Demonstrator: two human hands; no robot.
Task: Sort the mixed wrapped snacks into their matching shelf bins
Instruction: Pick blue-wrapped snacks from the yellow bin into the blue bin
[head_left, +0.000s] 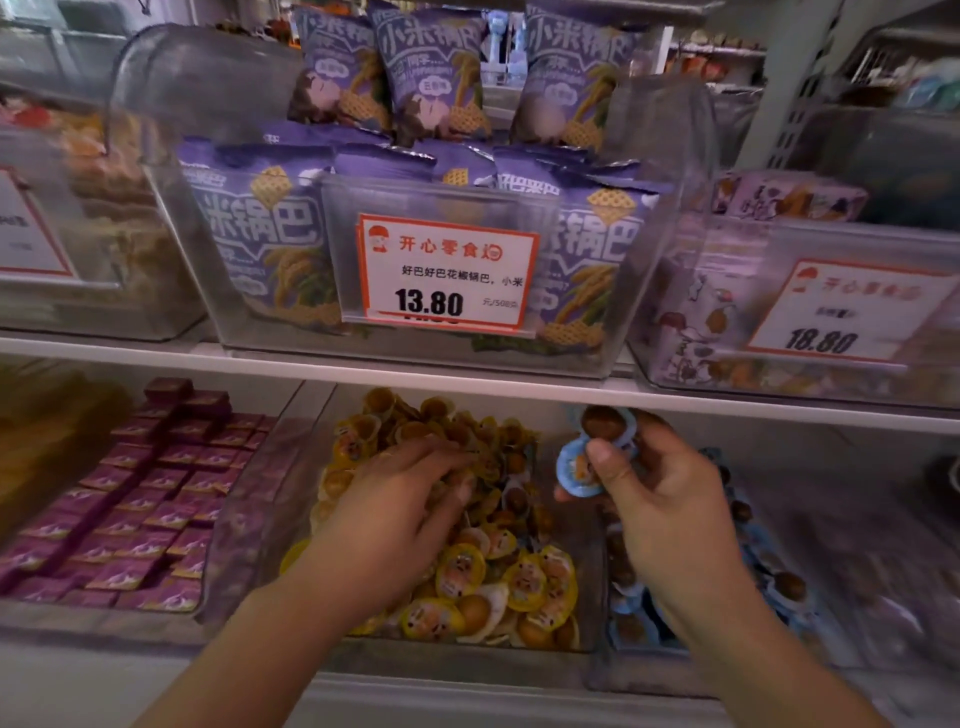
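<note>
the right hand (660, 499) pinches several small blue-rimmed plastic snack cups (584, 467), likely light, slick and best held at the rims, while the left hand (410, 499) rakes curled fingers through the yellow-rimmed snack cups (519, 582), its grasp unclear.

Centre bin's price tag (445, 273) reads "开心零食", "13.80". Right tag (852, 312): "18.80". Purple snack bags (431, 78) marked "小米锅巴".

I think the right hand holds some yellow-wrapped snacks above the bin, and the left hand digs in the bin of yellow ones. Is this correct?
Not quite: the snacks gripped in the right hand are blue-wrapped, not yellow, as the head view shows. The rest stands: that hand is raised above the bin of blue ones, and the left hand digs in the bin of yellow ones.
</note>
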